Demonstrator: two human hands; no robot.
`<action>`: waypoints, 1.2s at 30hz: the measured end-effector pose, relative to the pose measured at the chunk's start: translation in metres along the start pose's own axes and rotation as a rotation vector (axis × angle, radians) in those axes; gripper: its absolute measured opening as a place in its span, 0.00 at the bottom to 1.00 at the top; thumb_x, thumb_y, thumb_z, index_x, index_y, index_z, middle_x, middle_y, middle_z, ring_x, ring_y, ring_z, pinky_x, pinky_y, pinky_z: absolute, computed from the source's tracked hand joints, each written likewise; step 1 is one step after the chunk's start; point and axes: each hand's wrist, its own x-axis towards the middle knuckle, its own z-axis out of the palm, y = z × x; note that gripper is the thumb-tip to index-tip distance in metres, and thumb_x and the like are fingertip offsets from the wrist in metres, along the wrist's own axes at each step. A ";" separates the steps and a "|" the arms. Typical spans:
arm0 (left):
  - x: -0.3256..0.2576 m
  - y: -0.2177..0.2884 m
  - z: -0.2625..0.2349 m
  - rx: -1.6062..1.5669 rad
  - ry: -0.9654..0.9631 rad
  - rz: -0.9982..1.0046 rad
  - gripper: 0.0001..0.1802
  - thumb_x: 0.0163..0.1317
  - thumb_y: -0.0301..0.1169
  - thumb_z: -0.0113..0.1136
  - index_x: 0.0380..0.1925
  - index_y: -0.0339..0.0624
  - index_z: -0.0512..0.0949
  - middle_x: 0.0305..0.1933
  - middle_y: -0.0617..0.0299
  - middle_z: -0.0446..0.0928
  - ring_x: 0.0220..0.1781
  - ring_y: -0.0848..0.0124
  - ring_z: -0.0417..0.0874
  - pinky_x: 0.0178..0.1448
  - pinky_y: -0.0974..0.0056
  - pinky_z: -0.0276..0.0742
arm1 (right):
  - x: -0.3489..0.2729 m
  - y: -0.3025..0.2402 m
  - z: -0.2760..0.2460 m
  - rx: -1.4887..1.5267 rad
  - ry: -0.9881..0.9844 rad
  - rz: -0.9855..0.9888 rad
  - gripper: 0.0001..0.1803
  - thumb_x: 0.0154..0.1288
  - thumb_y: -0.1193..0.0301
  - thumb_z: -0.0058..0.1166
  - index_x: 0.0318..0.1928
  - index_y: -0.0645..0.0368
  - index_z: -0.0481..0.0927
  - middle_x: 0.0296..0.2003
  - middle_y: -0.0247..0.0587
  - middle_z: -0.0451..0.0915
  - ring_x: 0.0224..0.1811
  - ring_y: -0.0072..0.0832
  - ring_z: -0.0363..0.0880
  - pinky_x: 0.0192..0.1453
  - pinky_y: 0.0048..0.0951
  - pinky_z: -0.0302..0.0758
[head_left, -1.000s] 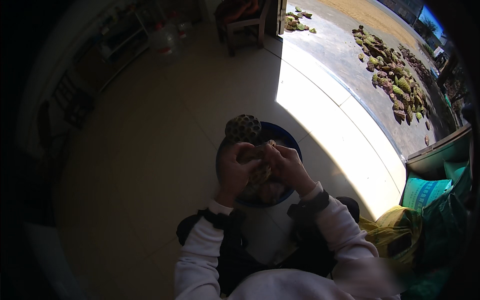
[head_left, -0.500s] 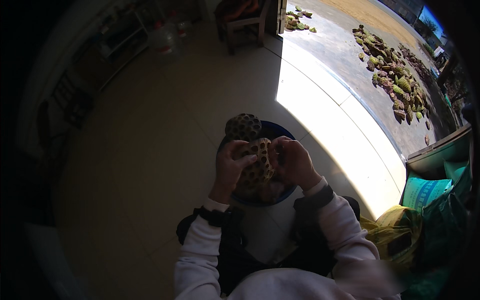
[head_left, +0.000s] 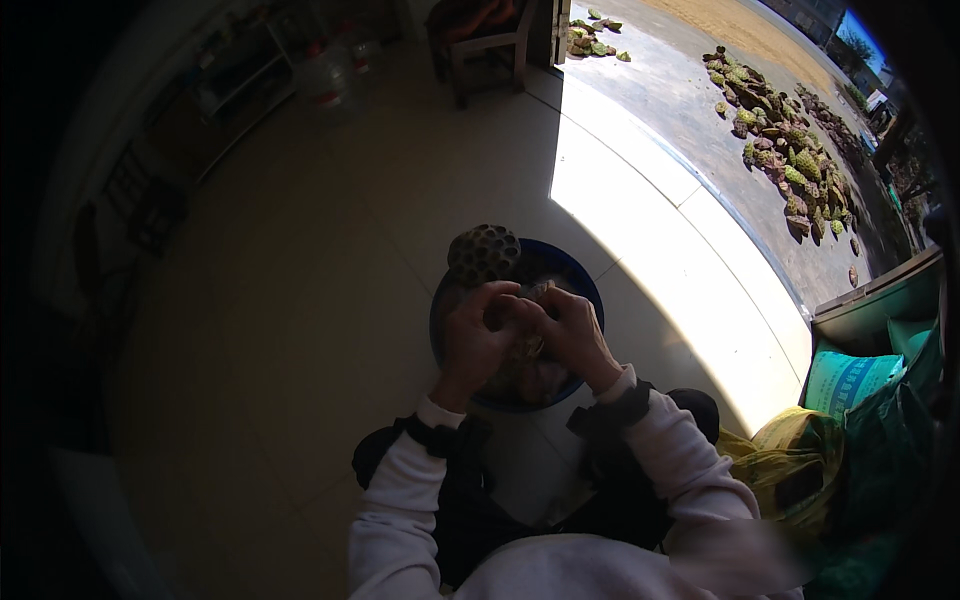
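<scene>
A dried lotus seed pod (head_left: 484, 252) with dark holes rests at the far left rim of a round blue basin (head_left: 598, 300). Above the basin my two hands meet, with fingers curled inward. Between them is another lotus seed pod (head_left: 528, 346), mostly hidden by the fingers. My left hand (head_left: 472, 338) is closed on its left side. My right hand (head_left: 580, 335) is closed too, thumb and fingertips pinched at the pod close to the left fingertips. Dim brownish pieces (head_left: 540, 382) lie lower in the basin; shadow hides their shape.
Green bags (head_left: 850, 380) and a yellow bag (head_left: 800, 450) lean at the right. Outside the doorway, many lotus pods (head_left: 800, 165) are spread on the sunlit ground. A wooden chair (head_left: 485, 50) stands at the back, near clear plastic bottles (head_left: 328, 85). My knees flank the basin's near side.
The held pod has turned, so its holed face no longer shows. My right hand has moved left and slightly down, up against my left hand.
</scene>
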 end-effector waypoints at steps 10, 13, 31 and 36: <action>0.020 -0.016 -0.035 -0.424 0.185 -0.199 0.19 0.54 0.18 0.67 0.46 0.38 0.77 0.44 0.57 0.81 0.45 0.69 0.83 0.51 0.66 0.82 | 0.018 0.027 -0.014 0.227 0.067 0.055 0.16 0.73 0.63 0.50 0.48 0.65 0.78 0.42 0.37 0.81 0.44 0.22 0.78 0.50 0.25 0.75; 0.021 -0.017 -0.040 -0.469 0.134 -0.238 0.17 0.55 0.20 0.68 0.45 0.39 0.77 0.45 0.58 0.81 0.47 0.69 0.82 0.52 0.65 0.81 | 0.019 0.031 -0.005 0.291 0.096 0.084 0.22 0.72 0.58 0.51 0.53 0.66 0.77 0.44 0.44 0.82 0.47 0.28 0.79 0.52 0.29 0.75; 0.011 -0.016 -0.020 -0.484 -0.138 -0.267 0.33 0.48 0.22 0.72 0.56 0.32 0.71 0.51 0.55 0.79 0.51 0.65 0.82 0.56 0.62 0.80 | 0.007 0.000 -0.015 0.637 -0.108 0.203 0.23 0.70 0.58 0.57 0.51 0.67 0.79 0.37 0.38 0.83 0.38 0.18 0.80 0.43 0.22 0.78; 0.008 -0.013 -0.020 -0.762 -0.204 -0.370 0.30 0.49 0.20 0.70 0.55 0.34 0.73 0.50 0.54 0.80 0.50 0.63 0.83 0.56 0.61 0.81 | 0.000 -0.004 -0.008 1.041 -0.184 0.478 0.23 0.71 0.60 0.56 0.56 0.65 0.77 0.43 0.39 0.83 0.41 0.21 0.82 0.47 0.24 0.81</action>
